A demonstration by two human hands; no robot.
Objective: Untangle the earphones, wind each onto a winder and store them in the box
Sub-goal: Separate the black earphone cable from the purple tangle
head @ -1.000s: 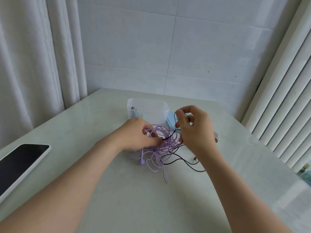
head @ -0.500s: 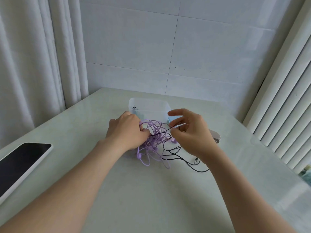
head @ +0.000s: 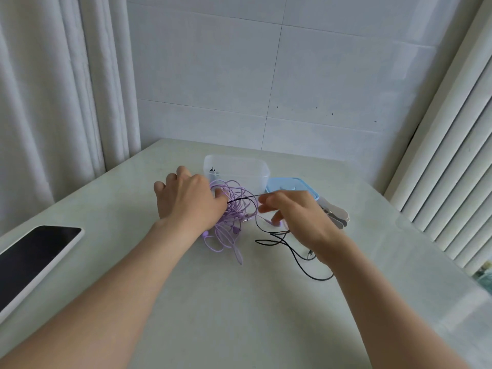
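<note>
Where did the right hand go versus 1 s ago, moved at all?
Yes. The right hand has dropped toward the person, uncovering the blue lid beside the box, black cable pinched in its grip.

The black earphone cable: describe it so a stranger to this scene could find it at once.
On the pale table, before the clear box, the left hand grips a purple tangle. The black cable runs taut from it to the pinching right hand, then loops onto the table. It alone is black.
</note>
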